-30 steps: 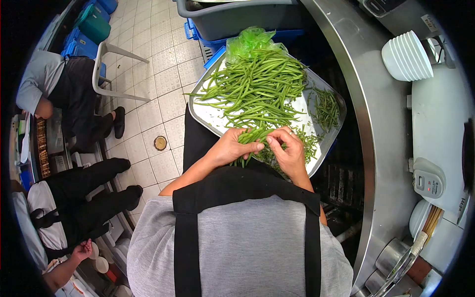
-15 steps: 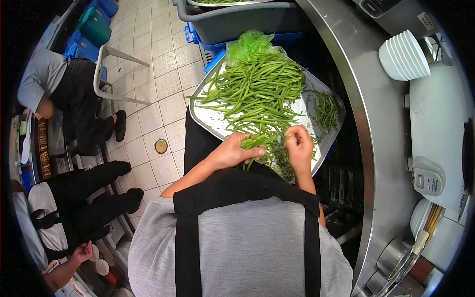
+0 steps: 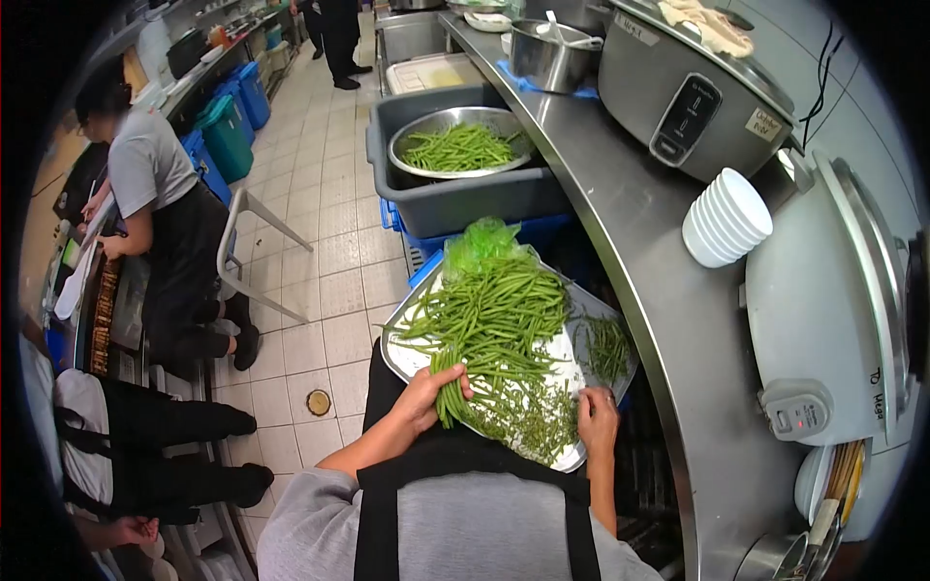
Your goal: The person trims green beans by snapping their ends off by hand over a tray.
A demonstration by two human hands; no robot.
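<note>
Beans [image 3: 504,305] were bright green; trimmings [image 3: 528,424] on tray [image 3: 411,360] mixed darker and paler green. Tray showed white base, silvery-grey rim. Plastic bag [image 3: 479,250] was translucent lime green. Tub [image 3: 475,205] was slate grey, crate [image 3: 420,250] beneath it vivid blue. Table [image 3: 620,213] had silvery-grey sheen; stacked bowls [image 3: 722,225] were plain white. Cooker [image 3: 635,92] was grey with black panel. Shirt [image 3: 480,528] was heathered grey, apron [image 3: 421,465] black. Floor tiles [image 3: 344,300] were off-white, gridded by darker lines. Bins [image 3: 225,145] were blue and teal green.

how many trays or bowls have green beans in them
2: the tray, just below centre, and the bowl, in the tub beyond it. Contents of the dish farther back are unclear; others may be hidden.
</note>
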